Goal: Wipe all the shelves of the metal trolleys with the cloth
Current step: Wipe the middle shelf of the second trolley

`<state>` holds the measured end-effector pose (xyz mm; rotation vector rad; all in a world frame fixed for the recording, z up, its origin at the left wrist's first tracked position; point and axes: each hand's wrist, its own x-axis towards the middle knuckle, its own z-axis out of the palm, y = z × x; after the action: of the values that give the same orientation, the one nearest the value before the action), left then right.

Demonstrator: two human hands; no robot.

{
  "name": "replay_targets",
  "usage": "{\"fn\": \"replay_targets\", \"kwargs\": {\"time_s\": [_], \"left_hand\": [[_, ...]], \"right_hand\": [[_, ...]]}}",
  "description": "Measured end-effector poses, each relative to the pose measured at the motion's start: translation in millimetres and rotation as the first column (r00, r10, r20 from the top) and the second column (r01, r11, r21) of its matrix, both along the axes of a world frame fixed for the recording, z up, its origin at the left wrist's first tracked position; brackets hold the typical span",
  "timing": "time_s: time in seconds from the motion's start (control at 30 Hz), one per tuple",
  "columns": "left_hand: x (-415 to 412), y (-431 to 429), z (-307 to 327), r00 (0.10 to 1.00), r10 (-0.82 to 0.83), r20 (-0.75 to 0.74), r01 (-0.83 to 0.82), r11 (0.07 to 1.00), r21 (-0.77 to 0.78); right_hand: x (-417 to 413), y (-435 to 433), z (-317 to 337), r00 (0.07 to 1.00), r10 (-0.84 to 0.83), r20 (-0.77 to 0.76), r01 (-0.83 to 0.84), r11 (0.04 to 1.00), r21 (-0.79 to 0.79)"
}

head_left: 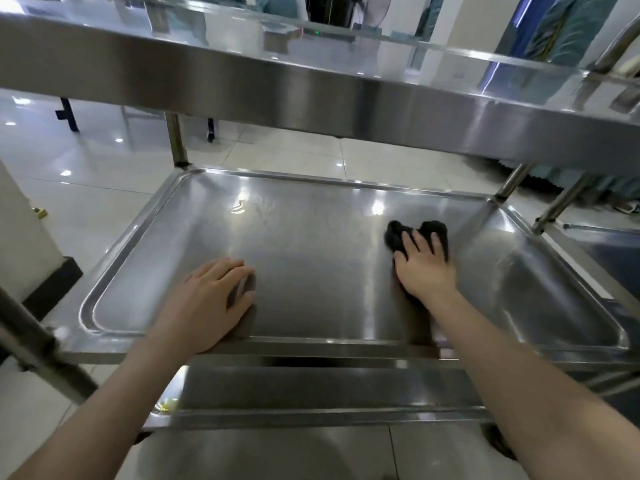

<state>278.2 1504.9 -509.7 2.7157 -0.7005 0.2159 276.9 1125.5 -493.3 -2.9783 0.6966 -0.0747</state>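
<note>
A steel trolley stands in front of me with three shelves in sight: the top shelf (311,84) across the upper frame, the middle shelf (311,244) under my hands, and a lower shelf (311,389) beneath. My right hand (424,266) presses flat on a dark cloth (398,233) on the right half of the middle shelf, fingers straight. The cloth sticks out past the fingertips. My left hand (211,299) rests flat on the shelf near its front edge, left of centre, holding nothing.
A second metal trolley (609,258) adjoins on the right. A white pillar (20,237) with a dark base stands at the left. Glossy white floor tiles (104,209) surround the trolley. Teal fabric (554,26) hangs at the back right.
</note>
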Motion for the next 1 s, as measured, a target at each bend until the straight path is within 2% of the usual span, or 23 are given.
{"fn": "replay_targets", "kwargs": {"time_s": [0.1,0.2,0.3,0.37,0.47,0.57,0.67,0.73,0.8,0.9,1.0], "left_hand": [[-2,-1,3,1.0,0.007,-0.003,-0.007,1.0,0.014],[-3,0,4,0.999,0.035,0.002,-0.035,0.999,0.008],[-3,3,6,0.999,0.041,-0.026,-0.04,0.999,0.016],[-3,4,6,0.998,0.04,-0.039,-0.04,0.999,0.001],[-2,3,5,0.997,0.049,-0.053,-0.05,0.999,-0.013],[-2,1,3,0.996,0.07,-0.05,-0.071,0.997,-0.012],[-2,-1,2,0.997,0.068,-0.025,-0.068,0.998,0.008],[-2,1,2,0.997,0.07,-0.018,-0.07,0.998,-0.001],[-3,1,3,0.998,0.067,-0.022,-0.067,0.998,-0.014],[-4,-1,4,0.998,0.07,0.001,-0.07,0.998,-0.008],[-8,2,11,0.997,0.079,-0.015,-0.08,0.995,-0.063]], "right_hand": [[50,89,2,0.968,0.249,-0.012,-0.25,0.968,-0.017],[72,182,-1,0.86,0.51,-0.033,-0.51,0.86,0.007],[66,185,-1,0.793,0.609,-0.035,-0.607,0.793,0.046],[59,137,0,0.851,0.524,0.0,-0.524,0.851,0.01],[38,28,3,0.975,0.22,0.019,-0.219,0.974,-0.06],[18,-53,8,0.998,-0.062,-0.002,0.062,0.998,0.003],[40,-40,6,0.996,-0.088,-0.014,0.088,0.996,0.03],[71,12,4,0.999,0.048,0.011,-0.048,0.999,-0.006],[101,86,3,0.964,0.265,0.029,-0.265,0.964,-0.013],[116,202,-2,0.832,0.555,0.015,-0.555,0.832,0.007],[103,234,-2,0.732,0.682,-0.002,-0.681,0.732,0.028]]}}
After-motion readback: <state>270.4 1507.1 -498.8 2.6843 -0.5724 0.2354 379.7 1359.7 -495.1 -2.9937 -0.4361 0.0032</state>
